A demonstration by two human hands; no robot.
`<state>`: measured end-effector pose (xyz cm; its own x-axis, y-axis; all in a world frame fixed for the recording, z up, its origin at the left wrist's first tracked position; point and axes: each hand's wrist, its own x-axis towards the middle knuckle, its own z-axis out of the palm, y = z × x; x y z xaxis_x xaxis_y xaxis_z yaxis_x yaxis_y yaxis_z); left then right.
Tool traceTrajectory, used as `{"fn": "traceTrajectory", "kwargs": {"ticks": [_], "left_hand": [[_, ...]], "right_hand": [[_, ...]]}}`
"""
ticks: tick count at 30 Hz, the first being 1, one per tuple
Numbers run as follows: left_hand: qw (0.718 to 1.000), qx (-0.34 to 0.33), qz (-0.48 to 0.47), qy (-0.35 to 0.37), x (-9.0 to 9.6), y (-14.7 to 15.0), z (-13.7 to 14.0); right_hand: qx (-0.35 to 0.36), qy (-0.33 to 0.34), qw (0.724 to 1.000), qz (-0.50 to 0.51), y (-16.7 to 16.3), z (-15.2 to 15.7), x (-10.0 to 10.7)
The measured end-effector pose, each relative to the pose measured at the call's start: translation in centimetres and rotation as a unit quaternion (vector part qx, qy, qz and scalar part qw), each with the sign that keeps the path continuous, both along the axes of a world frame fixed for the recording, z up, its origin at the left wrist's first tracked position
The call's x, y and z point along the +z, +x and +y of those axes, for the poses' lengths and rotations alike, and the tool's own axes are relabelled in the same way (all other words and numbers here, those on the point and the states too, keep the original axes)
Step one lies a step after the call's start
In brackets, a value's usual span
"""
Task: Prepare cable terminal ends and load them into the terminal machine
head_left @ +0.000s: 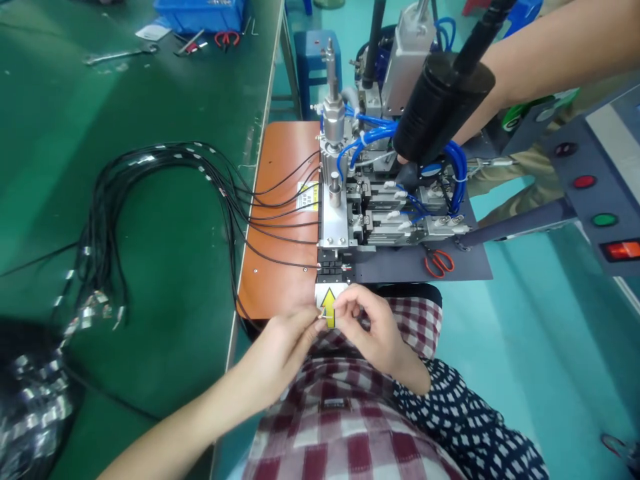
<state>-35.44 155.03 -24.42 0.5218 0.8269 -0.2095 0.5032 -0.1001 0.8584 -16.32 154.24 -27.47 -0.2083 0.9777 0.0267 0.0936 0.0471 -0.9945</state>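
So the left hand is pinching a stripped cable end between thumb and fingertips, with a few tiny coloured wires poking out. The right hand is right beside it, fingers curled and thumb close to those wires, but I honestly can't tell if it's got hold of one or is just next to them. That cable end sits over a white plate with a yellow arrow, which points at the machine.

Just past the arrow there's a black slotted block with one black cable lying across it, wires sticking out on the right. More cables run over the orange board and in under the metal head. Blue air hoses loop over the top, and red-handled scissors lie on the grey base plate to the right. The control box on the far right has red and green buttons.

Over on the left, a fat bundle of black cables arcs across the green surface. At the back of it are a blue bin, a wrench and red-handled pliers. Somebody else's arm reaches in behind the machine from the upper right.
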Motion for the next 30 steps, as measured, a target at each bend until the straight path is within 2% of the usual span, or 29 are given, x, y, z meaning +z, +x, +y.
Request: {"fn": "traceTrajectory", "kwargs": {"ticks": [6, 12, 18, 21, 30], "left_hand": [[1.000, 0.015, -0.009, -0.014, -1.0, 0.6, -0.1], [0.996, 0.009, -0.081, -0.035, -0.9, 0.1, 0.7], [0.988, 0.101, -0.115, 0.026, -1.8, 0.3, 0.6], [0.981, 0.134, -0.129, 0.047, -1.9, 0.3, 0.4], [0.975, 0.150, -0.159, 0.038, -1.6, 0.2, 0.2]], "right_hand": [[-0.023, 0.029, 0.999, -0.017, -0.7, -0.1, -0.4], [-0.041, 0.022, 0.999, -0.006, -0.3, 0.0, -0.7], [-0.076, -0.062, 0.993, 0.058, 0.0, -0.1, -1.5], [-0.065, -0.071, 0.993, 0.065, -0.1, -0.4, -1.5], [-0.034, -0.082, 0.987, 0.133, -1.1, 0.2, -1.1]]}}
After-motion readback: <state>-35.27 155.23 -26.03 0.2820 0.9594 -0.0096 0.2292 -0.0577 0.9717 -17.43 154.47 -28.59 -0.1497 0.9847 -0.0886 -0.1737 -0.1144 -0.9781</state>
